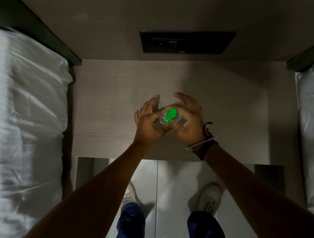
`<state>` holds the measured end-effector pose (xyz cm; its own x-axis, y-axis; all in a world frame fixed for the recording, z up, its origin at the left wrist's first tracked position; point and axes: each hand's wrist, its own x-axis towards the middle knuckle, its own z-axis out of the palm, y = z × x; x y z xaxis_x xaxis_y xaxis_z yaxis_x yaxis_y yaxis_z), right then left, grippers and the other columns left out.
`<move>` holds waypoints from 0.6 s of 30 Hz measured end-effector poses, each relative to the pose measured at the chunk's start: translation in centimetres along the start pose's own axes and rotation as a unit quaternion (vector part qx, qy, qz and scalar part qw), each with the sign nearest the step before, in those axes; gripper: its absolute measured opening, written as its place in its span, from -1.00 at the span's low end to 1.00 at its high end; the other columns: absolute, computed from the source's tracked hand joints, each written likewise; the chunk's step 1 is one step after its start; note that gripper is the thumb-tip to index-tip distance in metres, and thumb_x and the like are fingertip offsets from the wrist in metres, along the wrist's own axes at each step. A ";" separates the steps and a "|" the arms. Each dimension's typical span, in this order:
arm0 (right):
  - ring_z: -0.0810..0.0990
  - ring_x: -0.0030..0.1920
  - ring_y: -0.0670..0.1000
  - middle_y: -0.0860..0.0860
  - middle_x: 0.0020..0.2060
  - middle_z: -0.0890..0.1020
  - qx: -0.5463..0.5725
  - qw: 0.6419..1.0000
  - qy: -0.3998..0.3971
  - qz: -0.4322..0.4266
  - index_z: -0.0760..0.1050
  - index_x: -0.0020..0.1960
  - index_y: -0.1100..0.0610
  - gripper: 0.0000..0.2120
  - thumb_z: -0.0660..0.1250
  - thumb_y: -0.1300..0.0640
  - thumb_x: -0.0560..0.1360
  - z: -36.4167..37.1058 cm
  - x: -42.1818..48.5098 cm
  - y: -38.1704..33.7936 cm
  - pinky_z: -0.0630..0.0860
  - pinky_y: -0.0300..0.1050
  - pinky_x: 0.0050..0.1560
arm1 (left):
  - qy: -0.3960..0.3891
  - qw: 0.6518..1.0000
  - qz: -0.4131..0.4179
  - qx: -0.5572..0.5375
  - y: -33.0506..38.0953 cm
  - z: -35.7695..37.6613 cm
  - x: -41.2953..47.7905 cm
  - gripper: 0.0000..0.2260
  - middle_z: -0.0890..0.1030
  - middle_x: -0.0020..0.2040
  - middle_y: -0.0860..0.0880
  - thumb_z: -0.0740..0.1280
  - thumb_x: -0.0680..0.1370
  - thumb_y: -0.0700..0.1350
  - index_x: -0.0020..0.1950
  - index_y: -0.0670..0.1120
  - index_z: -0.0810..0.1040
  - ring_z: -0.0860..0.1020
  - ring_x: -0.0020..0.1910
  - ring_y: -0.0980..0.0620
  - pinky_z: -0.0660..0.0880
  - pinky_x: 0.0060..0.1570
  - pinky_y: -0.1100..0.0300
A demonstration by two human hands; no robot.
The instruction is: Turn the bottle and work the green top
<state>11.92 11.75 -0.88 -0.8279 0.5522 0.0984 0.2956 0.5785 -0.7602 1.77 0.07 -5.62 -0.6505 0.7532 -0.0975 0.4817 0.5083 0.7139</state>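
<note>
I note a bright green pump top [170, 115] on a clear bottle [161, 120]. Table [104, 107]: pale grey wood grain. Bedding [24, 107]: white. Socket panel [187, 42]: black. Trousers [130, 224]: dark blue. Shoes [209, 198]: white. Wrist bands [207, 143]: black.

A single wide-angle head camera looks steeply down from close above a bedside table [115, 95], wall socket panel [187, 44] at the far edge, floor and shoes [209, 198] nearest.

Both hands, left hand [149, 122] and right hand [187, 121], hold a clear bottle [168, 121] with green pump top [170, 115] above a bedside table [106, 107].
</note>
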 end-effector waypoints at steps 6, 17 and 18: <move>0.53 0.13 0.22 0.17 0.10 0.58 -0.097 0.993 0.036 0.061 0.54 -0.09 0.15 -0.40 0.54 -0.31 0.15 0.8 0.9 -0.4 0.48 0.19 0.11 | 0.003 1.000 -0.005 0.010 -0.3 0.2 0.0 -0.58 0.30 0.50 -0.16 0.50 0.37 0.07 0.17 -0.04 0.59 0.22 0.47 -0.20 0.04 0.37 -0.27; 0.51 0.20 0.24 0.18 0.16 0.57 -0.118 0.991 0.023 0.065 0.54 0.03 0.21 -0.35 0.48 -0.30 0.21 0.3 0.4 -0.5 0.43 0.28 0.18 | -0.008 1.000 0.017 0.000 0.7 -0.7 0.2 -0.51 0.30 0.49 -0.18 0.42 0.32 0.14 0.21 0.01 0.59 0.21 0.47 -0.23 0.02 0.32 -0.15; 0.48 0.25 0.23 0.17 0.22 0.54 -0.111 0.991 0.018 0.070 0.52 0.09 0.19 -0.31 0.47 -0.33 0.21 0.3 0.4 -0.6 0.40 0.24 0.24 | -0.008 1.000 0.018 0.000 0.7 -0.8 0.2 -0.52 0.30 0.49 -0.18 0.43 0.33 0.12 0.21 0.00 0.59 0.21 0.47 -0.23 0.01 0.31 -0.13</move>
<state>11.22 11.41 -0.57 -0.7549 0.6553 0.0278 0.5074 0.6103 -0.6084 1.48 0.24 -4.60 -0.6233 0.7775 -0.0833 0.5043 0.4811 0.7171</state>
